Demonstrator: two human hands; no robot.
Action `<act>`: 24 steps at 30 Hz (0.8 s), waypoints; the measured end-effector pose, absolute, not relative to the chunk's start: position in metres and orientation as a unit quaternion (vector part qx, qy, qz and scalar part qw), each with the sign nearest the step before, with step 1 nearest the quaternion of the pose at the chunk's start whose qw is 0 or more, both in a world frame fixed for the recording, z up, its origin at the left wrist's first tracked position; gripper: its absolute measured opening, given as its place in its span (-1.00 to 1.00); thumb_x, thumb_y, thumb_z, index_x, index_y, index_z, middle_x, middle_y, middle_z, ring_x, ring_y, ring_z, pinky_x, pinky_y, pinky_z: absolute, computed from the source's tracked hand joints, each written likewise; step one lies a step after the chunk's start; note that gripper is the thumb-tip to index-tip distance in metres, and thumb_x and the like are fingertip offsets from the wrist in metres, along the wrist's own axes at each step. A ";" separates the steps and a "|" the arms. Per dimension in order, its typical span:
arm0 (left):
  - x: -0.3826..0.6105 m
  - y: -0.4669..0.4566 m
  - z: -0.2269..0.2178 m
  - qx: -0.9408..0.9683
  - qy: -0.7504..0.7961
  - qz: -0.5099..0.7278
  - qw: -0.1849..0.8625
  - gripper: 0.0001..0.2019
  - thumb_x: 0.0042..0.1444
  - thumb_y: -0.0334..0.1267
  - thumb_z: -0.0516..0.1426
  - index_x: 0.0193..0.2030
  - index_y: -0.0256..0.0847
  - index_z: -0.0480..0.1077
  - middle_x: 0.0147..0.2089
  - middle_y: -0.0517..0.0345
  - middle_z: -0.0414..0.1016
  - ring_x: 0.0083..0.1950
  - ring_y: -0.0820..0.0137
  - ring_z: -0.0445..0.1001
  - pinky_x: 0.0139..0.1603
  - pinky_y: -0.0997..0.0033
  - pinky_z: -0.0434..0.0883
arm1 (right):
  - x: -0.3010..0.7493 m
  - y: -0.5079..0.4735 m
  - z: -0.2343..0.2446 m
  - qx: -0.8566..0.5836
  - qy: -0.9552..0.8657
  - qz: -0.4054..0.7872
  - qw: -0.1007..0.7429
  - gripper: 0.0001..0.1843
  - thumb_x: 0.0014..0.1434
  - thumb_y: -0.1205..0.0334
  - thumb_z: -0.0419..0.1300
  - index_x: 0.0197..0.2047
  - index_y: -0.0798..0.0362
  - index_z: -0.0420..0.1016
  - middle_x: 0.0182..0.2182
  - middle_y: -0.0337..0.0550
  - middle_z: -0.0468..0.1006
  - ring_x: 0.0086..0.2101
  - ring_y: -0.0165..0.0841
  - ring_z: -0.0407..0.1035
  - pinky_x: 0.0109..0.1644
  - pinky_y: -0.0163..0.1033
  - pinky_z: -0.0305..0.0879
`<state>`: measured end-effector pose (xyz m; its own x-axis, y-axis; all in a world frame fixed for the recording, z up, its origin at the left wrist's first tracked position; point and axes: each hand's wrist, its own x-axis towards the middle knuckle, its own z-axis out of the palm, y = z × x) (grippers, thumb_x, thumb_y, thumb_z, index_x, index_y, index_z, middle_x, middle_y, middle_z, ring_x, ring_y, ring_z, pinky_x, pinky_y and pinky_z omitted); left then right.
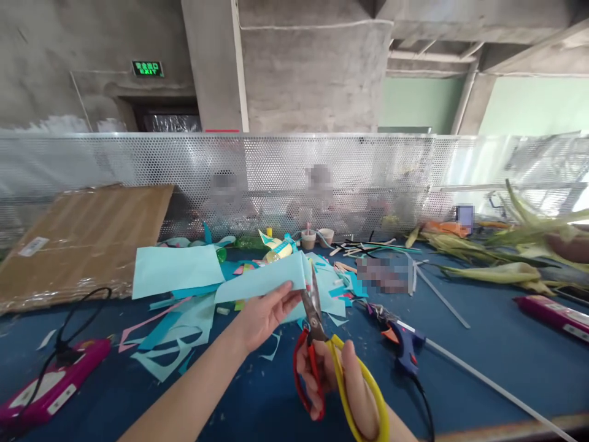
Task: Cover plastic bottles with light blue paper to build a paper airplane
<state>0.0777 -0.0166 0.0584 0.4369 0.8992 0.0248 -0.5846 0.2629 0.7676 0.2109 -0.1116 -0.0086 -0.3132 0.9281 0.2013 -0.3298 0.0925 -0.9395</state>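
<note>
My left hand (269,313) pinches a light blue sheet of paper (262,279) near its right end, holding it above the scraps on the table. In my right hand (329,374) is a pair of scissors (315,322) with one red and one yellow handle, fingers through the loops. The scissor blades point up and lie at the right edge of the held paper. Whether they are biting into it I cannot tell. Behind the left hand lies another light blue sheet (177,270). Cut-out paper scraps (172,353) with curved holes spread to the left of it.
A blue glue gun (407,344) with a long white glue stick (488,383) lies at right. Magenta power strips (78,374) sit at both sides. Cardboard (92,239) leans at back left, paper cups (308,239) stand behind, and corn husks (501,272) lie back right.
</note>
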 end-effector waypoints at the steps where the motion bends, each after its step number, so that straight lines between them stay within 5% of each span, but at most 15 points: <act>1: 0.078 -0.016 0.054 0.348 0.231 0.491 0.765 -0.82 0.19 -0.59 0.10 -0.23 -0.42 0.55 -0.27 -0.05 0.64 -0.23 0.34 0.63 -0.13 0.44 0.58 | 0.210 -0.111 -0.012 -0.287 -0.522 0.623 0.508 -0.13 0.12 -0.53 -0.27 -0.17 0.10 0.39 -0.53 -0.19 0.40 -0.61 -0.37 0.33 -0.47 -0.20 0.37; 13: 0.086 -0.021 0.047 0.253 0.302 0.515 0.761 -0.75 0.18 -0.66 0.08 -0.42 -0.45 0.53 -0.37 -0.02 0.61 -0.32 0.36 0.62 -0.27 0.49 0.61 | 0.221 -0.121 -0.025 -0.351 -0.505 0.622 0.485 -0.05 -0.02 -0.63 -0.40 -0.31 0.06 0.37 -0.59 -0.22 0.32 -0.65 -0.43 0.21 -0.55 -0.28 0.25; 24: 0.087 -0.030 0.057 0.222 0.290 0.539 0.759 -0.68 0.11 -0.72 0.10 -0.08 -0.37 0.51 -0.38 0.06 0.61 -0.37 0.41 0.61 -0.33 0.48 0.62 | 0.213 -0.123 -0.035 -0.329 -0.465 0.645 0.509 -0.05 -0.11 -0.68 -0.40 -0.36 0.06 0.26 -0.61 -0.36 0.17 -0.70 -0.57 0.02 -0.63 -0.38 0.10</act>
